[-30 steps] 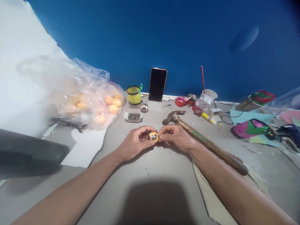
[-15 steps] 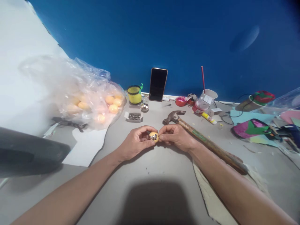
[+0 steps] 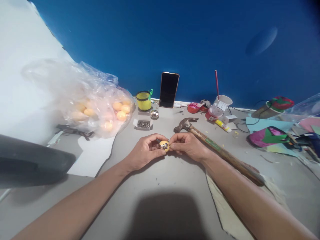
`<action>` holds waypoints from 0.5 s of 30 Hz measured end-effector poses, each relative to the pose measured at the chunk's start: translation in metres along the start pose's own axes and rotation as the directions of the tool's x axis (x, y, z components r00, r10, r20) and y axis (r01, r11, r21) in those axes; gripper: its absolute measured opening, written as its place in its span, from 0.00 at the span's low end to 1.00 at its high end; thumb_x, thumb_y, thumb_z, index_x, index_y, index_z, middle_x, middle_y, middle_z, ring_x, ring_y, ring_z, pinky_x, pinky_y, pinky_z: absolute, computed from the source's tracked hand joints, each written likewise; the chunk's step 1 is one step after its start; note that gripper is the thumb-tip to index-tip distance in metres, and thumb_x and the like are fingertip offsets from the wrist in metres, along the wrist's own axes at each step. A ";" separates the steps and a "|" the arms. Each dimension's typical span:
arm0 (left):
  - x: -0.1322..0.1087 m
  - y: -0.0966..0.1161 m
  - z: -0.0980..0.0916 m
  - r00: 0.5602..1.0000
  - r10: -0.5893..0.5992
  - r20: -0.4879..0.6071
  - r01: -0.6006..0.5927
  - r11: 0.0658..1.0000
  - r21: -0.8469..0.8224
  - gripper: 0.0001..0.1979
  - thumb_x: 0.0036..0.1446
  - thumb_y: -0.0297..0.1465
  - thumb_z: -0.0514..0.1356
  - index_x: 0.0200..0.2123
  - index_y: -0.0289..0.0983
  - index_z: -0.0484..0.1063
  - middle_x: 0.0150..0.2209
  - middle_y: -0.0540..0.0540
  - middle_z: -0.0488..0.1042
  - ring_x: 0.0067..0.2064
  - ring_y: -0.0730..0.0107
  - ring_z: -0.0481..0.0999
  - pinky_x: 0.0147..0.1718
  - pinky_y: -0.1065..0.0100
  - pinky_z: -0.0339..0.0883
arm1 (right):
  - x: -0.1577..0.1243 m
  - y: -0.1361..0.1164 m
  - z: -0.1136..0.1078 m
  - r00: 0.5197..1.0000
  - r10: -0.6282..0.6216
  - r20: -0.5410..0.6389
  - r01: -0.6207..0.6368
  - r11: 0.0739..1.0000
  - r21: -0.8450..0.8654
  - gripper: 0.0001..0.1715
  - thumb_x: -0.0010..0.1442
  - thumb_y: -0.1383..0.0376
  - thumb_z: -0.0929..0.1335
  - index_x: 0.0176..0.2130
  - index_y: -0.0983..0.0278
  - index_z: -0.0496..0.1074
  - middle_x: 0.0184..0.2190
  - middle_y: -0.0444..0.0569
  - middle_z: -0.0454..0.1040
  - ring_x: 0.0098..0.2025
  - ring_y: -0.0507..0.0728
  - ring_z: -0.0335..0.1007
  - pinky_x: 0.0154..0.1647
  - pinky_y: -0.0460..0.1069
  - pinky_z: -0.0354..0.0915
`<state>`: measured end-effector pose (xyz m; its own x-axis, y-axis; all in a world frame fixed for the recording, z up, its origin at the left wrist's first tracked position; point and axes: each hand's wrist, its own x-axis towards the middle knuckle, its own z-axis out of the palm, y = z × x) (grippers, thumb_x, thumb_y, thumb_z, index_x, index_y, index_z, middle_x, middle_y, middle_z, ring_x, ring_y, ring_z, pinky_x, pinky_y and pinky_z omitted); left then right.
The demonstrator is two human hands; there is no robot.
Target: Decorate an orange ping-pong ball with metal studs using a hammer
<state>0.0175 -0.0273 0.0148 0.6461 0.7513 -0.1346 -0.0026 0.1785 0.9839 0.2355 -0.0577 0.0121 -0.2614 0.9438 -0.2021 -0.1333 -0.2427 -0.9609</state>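
My left hand (image 3: 145,151) curls its fingers around a small orange ball (image 3: 164,145) with shiny metal bits stuck in it. My right hand (image 3: 188,145) meets it from the right, its fingertips pinched against the ball's side. Both hands rest low over the grey table (image 3: 162,176), near its middle. A hammer (image 3: 215,146) with a wooden handle lies just behind my right hand, head pointing toward the wall.
A clear plastic bag (image 3: 82,100) with several orange balls sits at the left. Behind are a small box of metal pins (image 3: 143,124), a yellow cup (image 3: 143,100), an upright phone (image 3: 169,90), a white cup with a red stick (image 3: 220,103) and coloured paper scraps (image 3: 270,136).
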 end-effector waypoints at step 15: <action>0.001 -0.003 -0.001 1.000 0.010 0.000 -0.010 1.000 0.011 0.21 0.53 0.36 0.74 0.46 0.33 0.75 0.36 0.47 0.77 0.38 0.69 0.76 0.38 0.68 0.74 | -0.003 -0.007 0.005 1.000 -0.015 0.003 0.015 0.999 -0.040 0.17 0.48 0.57 0.80 0.30 0.66 0.77 0.19 0.41 0.70 0.21 0.48 0.60 0.23 0.45 0.57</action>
<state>0.0178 -0.0263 0.0120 0.6458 0.7533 -0.1246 -0.0010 0.1640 0.9865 0.2328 -0.0596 0.0199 -0.2624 0.9466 -0.1873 -0.0985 -0.2193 -0.9707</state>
